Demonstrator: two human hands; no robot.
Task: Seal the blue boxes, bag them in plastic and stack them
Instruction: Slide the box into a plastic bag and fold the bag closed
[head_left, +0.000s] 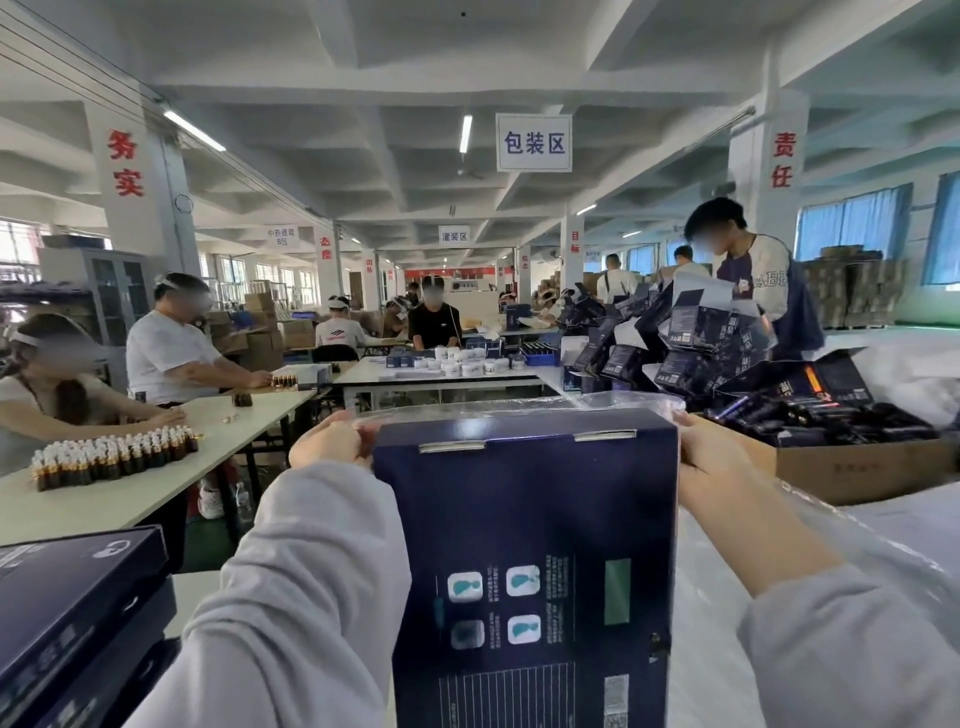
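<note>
both my hands are clenched on film: left hand (327, 441) and right hand (711, 452) each pinch the plastic bag (628, 401) at a top corner of the blue box (524, 519), upright between them. i'd draw both sides down evenly so the corners don't snag.

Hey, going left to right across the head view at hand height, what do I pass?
Brown bottles → left hand → blue box in a plastic bag → right hand → cardboard carton.

Left grip (326, 442), right grip (712, 451), both pinching, arms outstretched
</note>
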